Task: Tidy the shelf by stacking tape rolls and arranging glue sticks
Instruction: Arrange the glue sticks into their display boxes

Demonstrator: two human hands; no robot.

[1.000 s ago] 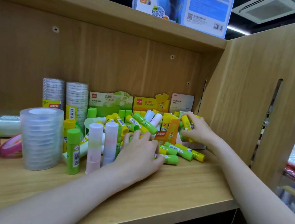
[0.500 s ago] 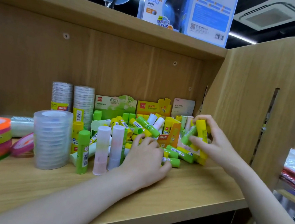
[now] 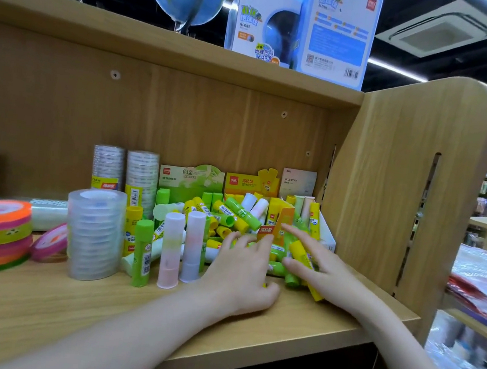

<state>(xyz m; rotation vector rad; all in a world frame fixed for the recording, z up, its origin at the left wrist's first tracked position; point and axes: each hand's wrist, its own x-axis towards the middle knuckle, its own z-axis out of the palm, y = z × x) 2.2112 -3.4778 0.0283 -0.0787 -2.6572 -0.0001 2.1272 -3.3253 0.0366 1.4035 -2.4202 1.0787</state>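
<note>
Wooden shelf in a shop, both hands spread over loose glue sticks, left hand, right hand, gripping nothing

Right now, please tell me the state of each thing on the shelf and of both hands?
Clear tape roll stack: upright.
Green glue stick: standing, capped.
Pastel pink glue stick: standing, capped.
Green and yellow glue stick pile: lying jumbled.
Left hand: curled, on the pile.
Right hand: fingers spread, reaching over the pile.

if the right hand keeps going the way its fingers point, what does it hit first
Probably the orange display box: the right hand reaches up and left over loose glue sticks, its forefinger tip close by that box's front. Depth is unclear, so it may brush the sticks first.
</note>
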